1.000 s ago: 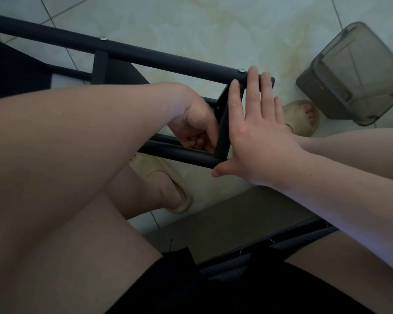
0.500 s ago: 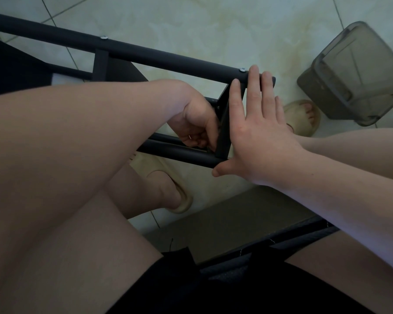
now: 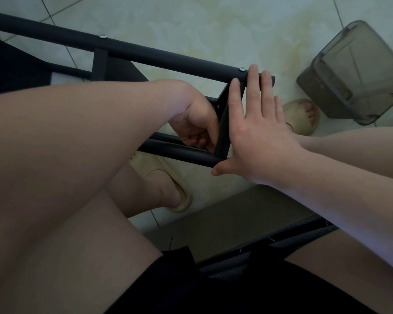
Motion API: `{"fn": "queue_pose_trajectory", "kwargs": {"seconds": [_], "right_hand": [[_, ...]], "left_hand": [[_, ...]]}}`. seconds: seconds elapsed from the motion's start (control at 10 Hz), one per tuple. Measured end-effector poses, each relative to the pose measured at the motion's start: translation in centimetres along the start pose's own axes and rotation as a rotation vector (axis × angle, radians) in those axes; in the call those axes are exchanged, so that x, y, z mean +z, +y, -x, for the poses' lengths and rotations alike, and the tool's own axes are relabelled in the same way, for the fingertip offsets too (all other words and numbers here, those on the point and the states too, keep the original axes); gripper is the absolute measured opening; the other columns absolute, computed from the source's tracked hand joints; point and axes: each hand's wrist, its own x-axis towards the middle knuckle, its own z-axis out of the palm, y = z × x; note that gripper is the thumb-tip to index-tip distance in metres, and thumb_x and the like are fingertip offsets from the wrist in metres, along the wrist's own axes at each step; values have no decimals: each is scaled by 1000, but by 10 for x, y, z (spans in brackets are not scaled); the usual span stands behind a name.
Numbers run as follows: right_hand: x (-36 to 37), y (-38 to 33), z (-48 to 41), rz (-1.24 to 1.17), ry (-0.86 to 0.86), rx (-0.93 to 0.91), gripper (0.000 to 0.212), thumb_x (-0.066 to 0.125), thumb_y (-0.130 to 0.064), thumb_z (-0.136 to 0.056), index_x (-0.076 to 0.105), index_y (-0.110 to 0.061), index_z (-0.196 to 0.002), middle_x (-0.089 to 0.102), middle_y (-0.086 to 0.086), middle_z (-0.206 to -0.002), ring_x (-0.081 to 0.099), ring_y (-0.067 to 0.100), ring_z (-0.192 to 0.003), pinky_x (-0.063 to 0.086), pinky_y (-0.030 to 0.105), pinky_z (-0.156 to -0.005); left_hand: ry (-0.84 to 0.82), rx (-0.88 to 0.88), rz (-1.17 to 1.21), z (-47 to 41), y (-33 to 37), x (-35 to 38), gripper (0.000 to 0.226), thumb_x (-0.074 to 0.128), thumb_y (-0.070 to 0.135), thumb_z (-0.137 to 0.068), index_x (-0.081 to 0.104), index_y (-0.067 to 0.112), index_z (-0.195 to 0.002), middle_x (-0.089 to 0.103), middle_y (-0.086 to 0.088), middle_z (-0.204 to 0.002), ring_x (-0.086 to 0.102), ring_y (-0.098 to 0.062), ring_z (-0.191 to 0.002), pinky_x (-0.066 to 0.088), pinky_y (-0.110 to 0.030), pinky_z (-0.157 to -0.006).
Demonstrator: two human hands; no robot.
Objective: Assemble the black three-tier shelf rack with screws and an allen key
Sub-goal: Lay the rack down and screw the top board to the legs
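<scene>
My right hand (image 3: 259,137) flat, fingers straight, braces the black metal shelf rack (image 3: 168,57); left hand (image 3: 195,120) curled at its joint, contents hidden.

The black rack (image 3: 159,56) lies on its side before me, its top tube slanting down to the right. Two silver screws (image 3: 242,69) sit in that tube, one above each flat crossbar (image 3: 224,123). My right hand (image 3: 256,141) presses flat against the end crossbar.
</scene>
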Motion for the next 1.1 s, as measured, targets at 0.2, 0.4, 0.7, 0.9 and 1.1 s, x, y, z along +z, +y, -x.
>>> {"fn": "queue_pose_trajectory", "kwargs": {"seconds": [0.2,0.4,0.7,0.9,1.1], "right_hand": [[1,1,-1,0,-7,-1,156,80,-73,-62,-25,-4,-155,-36,27,-157,-30,46,-148,-1,59,-124],[-1,0,-1,-9,4,4,157,82,-72,-61,-23,-4,-155,-34,26,-159,-28,45,-148,0,59,-124],[0,0,-1,-9,-7,5,157,81,-73,-62,-25,-4,-154,-37,25,-157,-30,45,-148,-1,59,-123],[1,0,-1,-8,-9,4,157,81,-73,-61,-25,-4,-154,-37,25,-157,-30,45,-148,-1,60,-123],[1,1,-1,-4,-3,2,157,80,-74,-61,-25,-4,-154,-36,26,-157,-30,46,-148,0,60,-123]], "left_hand": [[4,7,6,-1,0,-1,11,69,9,-69,68,14,-79,63,4,-64,50,-6,-55,42,-16,-53],[36,18,11,1,0,-4,12,67,8,-76,68,15,-86,62,4,-68,52,-7,-58,41,-20,-59],[21,-46,-19,1,0,2,17,68,15,-72,66,15,-88,61,6,-69,44,-6,-56,34,-19,-56],[2,-11,-18,1,1,1,18,69,15,-63,67,14,-82,62,6,-63,47,-5,-55,38,-16,-54],[-10,15,-6,1,1,0,9,69,13,-64,73,18,-71,62,6,-64,49,-6,-56,40,-17,-55]]}}
